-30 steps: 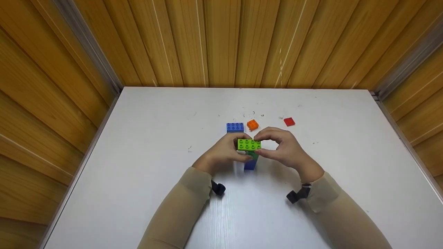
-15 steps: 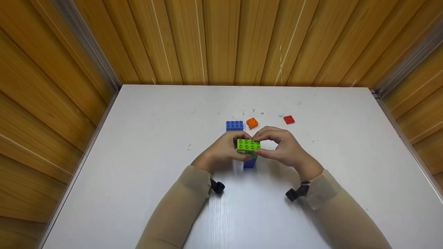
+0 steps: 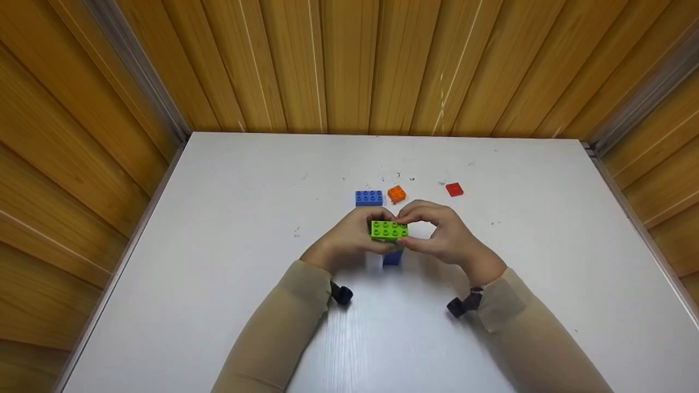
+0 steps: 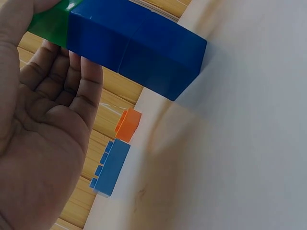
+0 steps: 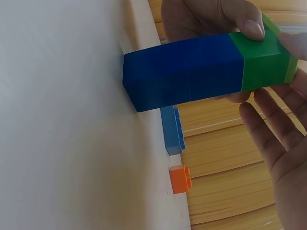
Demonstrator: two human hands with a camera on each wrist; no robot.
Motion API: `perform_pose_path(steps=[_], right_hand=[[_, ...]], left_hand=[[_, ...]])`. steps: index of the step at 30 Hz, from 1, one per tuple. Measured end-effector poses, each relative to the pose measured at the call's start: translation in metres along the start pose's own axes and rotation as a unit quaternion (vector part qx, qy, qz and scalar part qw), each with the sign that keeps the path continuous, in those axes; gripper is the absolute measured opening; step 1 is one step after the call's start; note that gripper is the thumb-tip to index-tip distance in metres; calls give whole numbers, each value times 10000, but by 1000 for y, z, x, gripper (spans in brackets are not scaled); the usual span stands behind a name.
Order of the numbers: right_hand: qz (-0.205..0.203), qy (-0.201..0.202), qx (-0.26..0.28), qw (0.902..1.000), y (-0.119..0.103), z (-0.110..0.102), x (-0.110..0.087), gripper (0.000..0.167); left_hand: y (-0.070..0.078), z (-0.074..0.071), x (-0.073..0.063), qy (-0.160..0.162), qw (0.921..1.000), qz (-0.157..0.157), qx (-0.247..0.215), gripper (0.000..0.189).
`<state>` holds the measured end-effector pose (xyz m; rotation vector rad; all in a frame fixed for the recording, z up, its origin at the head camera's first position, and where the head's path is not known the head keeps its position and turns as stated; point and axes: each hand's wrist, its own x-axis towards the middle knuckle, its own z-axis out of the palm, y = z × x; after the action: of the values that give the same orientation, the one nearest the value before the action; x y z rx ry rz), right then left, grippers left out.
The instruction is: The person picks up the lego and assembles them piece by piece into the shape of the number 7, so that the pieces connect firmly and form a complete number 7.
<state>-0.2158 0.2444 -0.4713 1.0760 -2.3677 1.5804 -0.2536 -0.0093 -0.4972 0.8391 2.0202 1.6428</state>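
A tower of toy building bricks stands between the hands, its base at the white table. Two dark blue bricks form the lower part. Above them comes a green brick, topped by a light green brick with studs facing up. My left hand grips the upper tower from the left, its thumb pressing the green brick. From the right, my right hand pinches the light green brick's right end between thumb and index finger. Its other fingers spread loosely beside the tower in the right wrist view.
Behind the hands lie a lighter blue brick and a small orange brick. A flat red piece lies farther right on the white table. Wood-patterned panels enclose the table at the back and both sides.
Both hands and the light green brick have shifted very slightly left in the head view. Less of the green brick shows beneath it. Both grips stay the same.
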Motion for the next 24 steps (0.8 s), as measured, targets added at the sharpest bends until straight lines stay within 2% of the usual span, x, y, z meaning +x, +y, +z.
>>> perform_pose_path(steps=[7, 12, 16, 24], right_hand=[[183, 101, 63, 9998, 2, 1, -4, 32], [375, 127, 102, 9992, 1, 3, -3, 32], [438, 108, 273, 9986, 3, 4, -3, 31], [454, 122, 703, 9964, 6, 7, -2, 31]], left_hand=[[-1, 0, 1, -70, 10000, -30, -12, 42], [-2, 0, 1, -70, 9997, 27, -228, 37], [-1, 0, 0, -57, 9994, 58, -341, 32], [-2, -1, 1, -32, 9995, 229, -218, 29]])
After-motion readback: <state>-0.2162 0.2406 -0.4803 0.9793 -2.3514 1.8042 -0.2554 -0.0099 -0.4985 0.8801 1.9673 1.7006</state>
